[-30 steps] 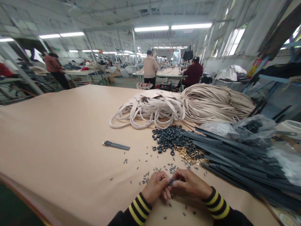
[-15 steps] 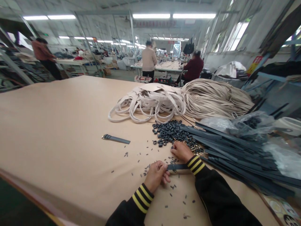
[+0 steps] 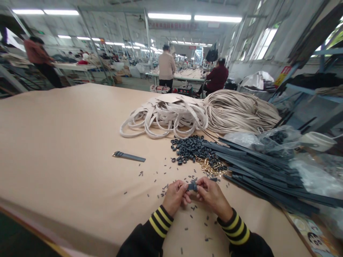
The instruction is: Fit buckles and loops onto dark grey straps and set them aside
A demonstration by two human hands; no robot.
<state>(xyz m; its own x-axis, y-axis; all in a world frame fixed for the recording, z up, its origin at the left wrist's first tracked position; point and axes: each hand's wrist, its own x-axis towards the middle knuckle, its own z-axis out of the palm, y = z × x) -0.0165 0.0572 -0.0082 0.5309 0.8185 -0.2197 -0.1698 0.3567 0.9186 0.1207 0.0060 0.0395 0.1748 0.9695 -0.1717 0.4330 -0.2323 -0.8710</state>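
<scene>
Between my hands runs a short dark strap, lying roughly level just over the table. My left hand pinches its left end, where a bit of gold metal shows at the fingers. My right hand has its fingers closed at the strap's middle, on what looks like a small dark loop around it. Beyond my hands are a pile of dark loops and a heap of gold buckles. A finished-looking buckled strap rests alone to the left.
Long dark strips lie to the right, beside clear plastic bags. Beige straps and a bundle of beige cords lie at the back. Small dark scraps are scattered around my hands. Several people work at tables farther off.
My right hand has come from the edge of the loop and buckle piles down to the strap, closing on it. My left hand still holds the strap's end.
</scene>
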